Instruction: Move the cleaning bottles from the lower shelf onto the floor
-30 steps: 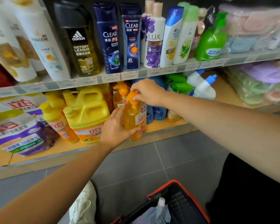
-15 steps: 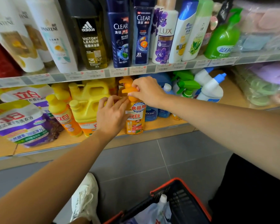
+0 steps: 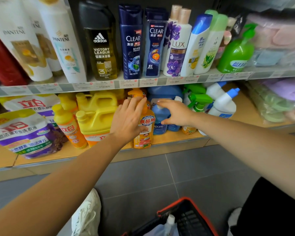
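An orange pump bottle (image 3: 146, 133) stands at the front edge of the lower shelf (image 3: 174, 138). My left hand (image 3: 128, 120) lies against its left side, fingers straight and reaching up over the pump, thumb across the label. A little to the right, my right hand (image 3: 175, 113) hovers with spread fingers over the cap of a small blue bottle (image 3: 158, 121); it holds nothing. A bigger blue jug (image 3: 163, 92) stands behind. Other cleaning bottles fill the same shelf: yellow jugs (image 3: 95, 116), an orange bottle (image 3: 68, 126), green sprayers (image 3: 197, 99) and white blue-capped bottles (image 3: 223, 104).
Detergent bags (image 3: 22, 132) lie at the shelf's left. Shampoo bottles line the upper shelf (image 3: 129, 84). Below is grey tiled floor (image 3: 143, 178) with a red-rimmed basket (image 3: 182, 217) holding a bottle, and my white shoe (image 3: 87, 213).
The orange pump bottle went from being held in both hands to standing on the shelf edge. My right hand let go of its pump and moved right to the blue bottle. My left fingers straightened.
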